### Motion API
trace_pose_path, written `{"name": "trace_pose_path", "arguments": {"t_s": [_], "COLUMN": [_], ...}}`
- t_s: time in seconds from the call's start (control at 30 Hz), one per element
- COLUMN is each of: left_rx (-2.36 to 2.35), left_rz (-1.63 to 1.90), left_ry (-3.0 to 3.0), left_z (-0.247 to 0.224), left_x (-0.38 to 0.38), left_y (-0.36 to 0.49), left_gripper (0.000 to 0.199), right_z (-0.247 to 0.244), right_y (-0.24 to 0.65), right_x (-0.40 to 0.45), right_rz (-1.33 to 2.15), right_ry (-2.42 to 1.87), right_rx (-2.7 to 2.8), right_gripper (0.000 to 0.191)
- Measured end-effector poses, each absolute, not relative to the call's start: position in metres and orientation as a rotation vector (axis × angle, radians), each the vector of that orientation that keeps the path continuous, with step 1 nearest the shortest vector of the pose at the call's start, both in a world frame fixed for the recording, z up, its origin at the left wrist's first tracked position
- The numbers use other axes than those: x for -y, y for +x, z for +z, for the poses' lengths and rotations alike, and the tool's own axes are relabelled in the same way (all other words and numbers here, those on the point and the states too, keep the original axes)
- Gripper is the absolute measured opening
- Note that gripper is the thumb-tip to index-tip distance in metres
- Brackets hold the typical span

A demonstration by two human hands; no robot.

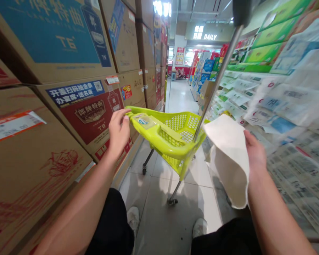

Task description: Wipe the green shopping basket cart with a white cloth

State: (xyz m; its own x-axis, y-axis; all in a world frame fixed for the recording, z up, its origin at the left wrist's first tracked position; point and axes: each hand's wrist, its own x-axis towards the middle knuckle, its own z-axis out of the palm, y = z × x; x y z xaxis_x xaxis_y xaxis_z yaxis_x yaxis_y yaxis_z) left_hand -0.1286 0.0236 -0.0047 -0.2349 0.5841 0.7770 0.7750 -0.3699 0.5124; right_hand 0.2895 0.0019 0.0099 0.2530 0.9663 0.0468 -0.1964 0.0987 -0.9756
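A lime-green shopping cart [159, 141] with a perforated plastic basket stands in front of me, turned at an angle on its wheeled legs. My left hand [119, 130] has its fingers and thumb closed at the cart's near left corner. Limp and folded over, a cream cloth [227, 156] hangs from my right hand [256, 153], to the right of the cart. Its edge is pinched, and part of the grip is hidden behind the fabric. A metal pole [219, 78] with a dark top slants up from the basket's right side.
Stacked cardboard boxes [82, 117] line the left side closely. On the right, shelves hold white plastic-wrapped packs [276, 102] and green packs [279, 35], blurred by motion. The tiled aisle floor [179, 94] runs ahead, with blue boxes [206, 71] farther along. My shoes [199, 226] are below.
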Motion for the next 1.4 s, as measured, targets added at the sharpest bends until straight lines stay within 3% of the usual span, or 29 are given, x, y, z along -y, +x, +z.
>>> {"name": "trace_pose_path", "arguments": {"t_s": [0.1, 0.23, 0.33, 0.4, 0.5, 0.6, 0.8, 0.93, 1.07, 1.27, 1.4], "left_rx": [1.573, 1.398, 1.39, 1.365, 1.177, 1.016, 1.359, 1.463, 1.54, 1.389, 1.335], "left_rz": [-1.671, -1.334, -1.1, -1.161, -1.358, -1.262, -1.171, -1.258, -1.324, -1.464, -1.562], "left_ry": [-2.143, -2.489, -2.409, -2.231, -2.036, -2.219, -2.449, -2.466, -2.471, -2.512, -2.525], "left_z": [0.019, 0.035, 0.029, 0.022, 0.017, 0.018, 0.022, 0.027, 0.029, 0.028, 0.031], "left_x": [0.012, 0.054, 0.066, 0.068, 0.072, 0.079, 0.07, 0.059, 0.053, 0.042, 0.037], "left_y": [-0.094, -0.043, -0.021, -0.015, -0.008, 0.007, 0.047, 0.055, 0.059, 0.057, 0.048], "left_gripper": [0.044, 0.039, 0.048, 0.053, 0.042, 0.029, 0.06, 0.063, 0.052, 0.013, 0.017], "right_z": [-0.002, -0.011, -0.005, 0.002, 0.01, 0.014, 0.019, 0.023, 0.026, 0.025, 0.026], "right_y": [0.291, 0.278, 0.262, 0.251, 0.236, 0.224, 0.213, 0.208, 0.202, 0.208, 0.212], "right_x": [-0.009, -0.016, -0.017, -0.017, -0.018, -0.016, -0.005, 0.001, 0.008, 0.005, -0.001], "right_rz": [1.011, 1.016, 1.011, 1.025, 1.061, 1.057, 1.077, 1.088, 1.168, 1.131, 1.134], "right_ry": [-1.0, -0.863, -0.839, -0.841, -0.851, -0.838, -0.924, -0.911, -0.717, -0.713, -0.79], "right_rx": [0.989, 1.078, 1.103, 1.102, 1.081, 1.139, 1.238, 1.226, 1.235, 1.236, 1.181], "right_gripper": [0.037, 0.046, 0.053, 0.057, 0.06, 0.066, 0.076, 0.075, 0.075, 0.07, 0.061]}}
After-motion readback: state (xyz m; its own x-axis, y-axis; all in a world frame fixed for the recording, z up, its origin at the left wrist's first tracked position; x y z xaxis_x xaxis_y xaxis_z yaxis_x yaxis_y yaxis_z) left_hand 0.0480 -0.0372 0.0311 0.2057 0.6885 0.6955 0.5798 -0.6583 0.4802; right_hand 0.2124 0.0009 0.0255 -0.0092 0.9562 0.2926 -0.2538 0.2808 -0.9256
